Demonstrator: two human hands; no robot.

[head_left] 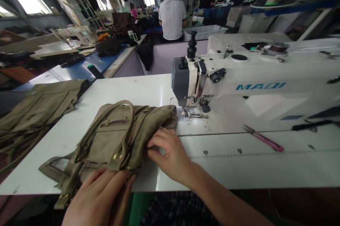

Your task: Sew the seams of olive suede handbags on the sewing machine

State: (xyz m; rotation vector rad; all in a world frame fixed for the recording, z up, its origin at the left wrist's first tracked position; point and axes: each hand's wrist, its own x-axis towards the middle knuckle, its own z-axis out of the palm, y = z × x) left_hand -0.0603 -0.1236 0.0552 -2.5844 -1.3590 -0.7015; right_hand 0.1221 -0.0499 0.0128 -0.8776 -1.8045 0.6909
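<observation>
Olive canvas bag (117,137) lies flat on the white table (239,169), its long axis slanting from the near left edge up toward the needle of the sewing machine (239,81). Its far right corner sits just beside the presser foot (195,114), almost touching it. One arched handle (124,113) loops over the top.

Right hand (170,155) is on the bag's right edge, fingers curled and pinching the fabric there; it is the nearer hand to the needle, with the bag lying to its left and slightly ahead. Left hand (98,201) lies at the bag's near end, fingers loosely spread over the zipper corner, palm hidden, so I cannot tell how firmly it grips.

Pink-handled snips (264,139) rest well apart to the right. More olive bags (37,109) are heaped at the table's left end. A person in a white shirt (172,15) stands at the far benches.
</observation>
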